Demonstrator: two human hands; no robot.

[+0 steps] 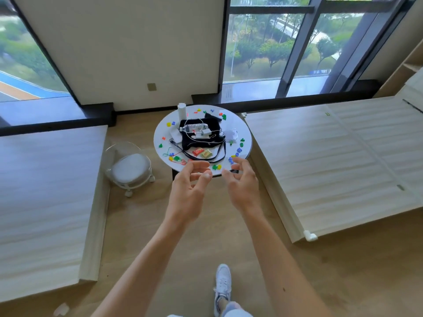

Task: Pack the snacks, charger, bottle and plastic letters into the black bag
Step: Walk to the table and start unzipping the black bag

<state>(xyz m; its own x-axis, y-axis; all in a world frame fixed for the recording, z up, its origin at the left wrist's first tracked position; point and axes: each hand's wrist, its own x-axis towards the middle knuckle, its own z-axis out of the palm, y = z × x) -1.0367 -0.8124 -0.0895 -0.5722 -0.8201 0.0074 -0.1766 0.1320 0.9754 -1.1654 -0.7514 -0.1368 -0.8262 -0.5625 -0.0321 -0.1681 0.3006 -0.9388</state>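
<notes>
The left hand [190,186] and right hand [242,184] are held out side by side on outstretched bare forearms. Their palms are turned toward each other, the fingers are loosely bent and spread, and they hold nothing. There is a gap between the two hands, and their fingertips overlap the near rim of the round white surface [241,130]. Just beyond the fingertips two snack packets lie close together, one red snack [198,152] and one yellow-green snack [206,153], inside the loop of the bag's strap. Behind them one black bag [199,139] lies flat in the middle of the surface. One clear bottle [194,128] lies on its side on the bag, its long axis running left to right and its cap to the left. One white charger [204,133] sits on the bag just right of the bottle, with its thin cable looping around both. Small coloured plastic letters [169,124] are scattered around the rim, too many and too small to count surely. A white cylinder [182,110] stands upright at the far left edge. A low white stool [131,168] stands on the floor to the left.
</notes>
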